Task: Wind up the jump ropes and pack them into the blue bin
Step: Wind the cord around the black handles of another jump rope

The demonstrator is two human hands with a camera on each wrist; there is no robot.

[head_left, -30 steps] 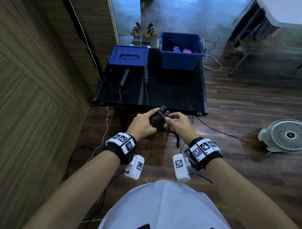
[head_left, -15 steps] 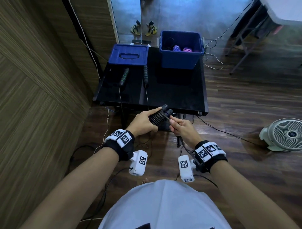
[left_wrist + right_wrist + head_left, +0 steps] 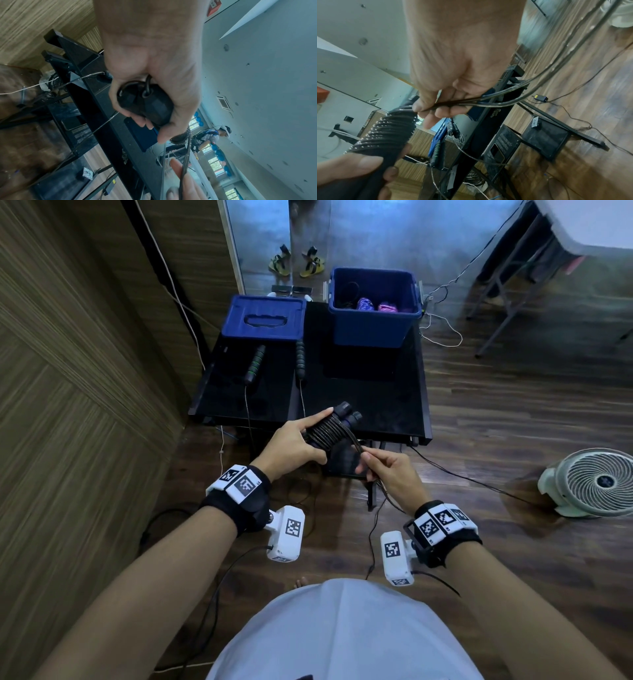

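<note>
My left hand (image 3: 294,445) is wrapped around the two black handles (image 3: 346,414) of a jump rope (image 3: 327,433), held side by side, with dark cord coiled tightly around them; my forefinger lies straight along the top of the coils and my thumb sits underneath. My right hand (image 3: 390,474) pinches the loose doubled cord (image 3: 496,98) between thumb and fingertips just beside the bundle, and the slack hangs down past my wrist toward the wooden floor (image 3: 513,440). All of this is above the near edge of the black table (image 3: 376,392). Farther back on the table, the blue bin (image 3: 373,326) stands open with wound ropes inside, the blue lid (image 3: 263,318) lies to its left, and a second rope with green-banded handles (image 3: 257,364) lies unwound in front of the lid.
</note>
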